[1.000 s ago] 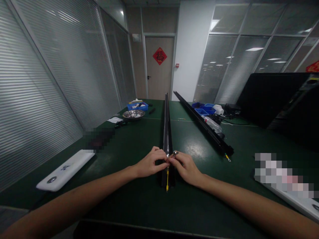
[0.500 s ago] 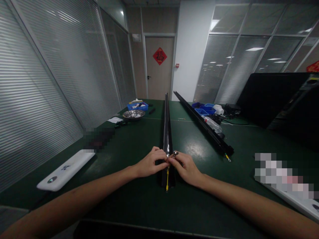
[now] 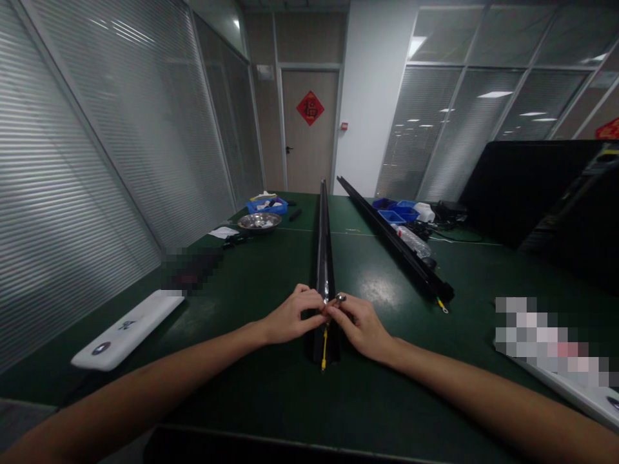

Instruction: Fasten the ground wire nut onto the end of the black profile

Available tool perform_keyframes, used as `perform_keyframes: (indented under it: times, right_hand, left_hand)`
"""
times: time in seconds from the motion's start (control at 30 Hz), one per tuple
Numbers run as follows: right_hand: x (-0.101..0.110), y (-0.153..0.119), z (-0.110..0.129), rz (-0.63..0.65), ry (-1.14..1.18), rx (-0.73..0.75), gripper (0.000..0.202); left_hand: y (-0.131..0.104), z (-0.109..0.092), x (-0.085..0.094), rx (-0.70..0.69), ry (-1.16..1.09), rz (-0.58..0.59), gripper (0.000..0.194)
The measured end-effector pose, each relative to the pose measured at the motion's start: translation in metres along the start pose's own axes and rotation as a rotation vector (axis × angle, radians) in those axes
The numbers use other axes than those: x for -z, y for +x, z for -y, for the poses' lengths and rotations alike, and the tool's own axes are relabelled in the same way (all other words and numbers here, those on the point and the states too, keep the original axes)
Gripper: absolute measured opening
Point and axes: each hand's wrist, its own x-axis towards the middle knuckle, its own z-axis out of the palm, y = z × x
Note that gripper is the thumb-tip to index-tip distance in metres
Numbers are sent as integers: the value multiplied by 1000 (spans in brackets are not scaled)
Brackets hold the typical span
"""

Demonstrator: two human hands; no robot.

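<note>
A long black channel-shaped profile [image 3: 323,251] runs away from me down the table. At its near end my left hand [image 3: 296,317] is closed in a pinch, its fingertips meeting those of my right hand [image 3: 362,327]. What the left fingers grip is hidden. A small shiny metal piece [image 3: 341,298] shows at my right index finger, and the right fingers are pinched together. Below the fingertips a short yellow wire [image 3: 325,348] with a terminal at its tip lies over the profile's near end. Where the wire begins is covered by my fingers.
A second black profile [image 3: 396,238] lies slanting at right, beside a clear plastic bottle [image 3: 413,241] and blue bins [image 3: 405,211]. A metal bowl [image 3: 260,223] stands at far left. White devices lie left [image 3: 128,330] and right [image 3: 561,380] on the green table [image 3: 251,399].
The yellow wire's free end has shifted very slightly. Both hands stay at the same place on the profile, fingertips together.
</note>
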Motion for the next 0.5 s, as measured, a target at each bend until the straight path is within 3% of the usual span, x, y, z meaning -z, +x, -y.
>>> perform_keyframes:
  times: [0.3,0.5]
  right_hand:
    - [1,1,-1,15,17,-7,25]
    - [1,1,-3,-16,6,-38,24]
  left_hand:
    - [0,-1,2,22,-24,-13,21]
    - [-2,1,4,60,-60,-190,11]
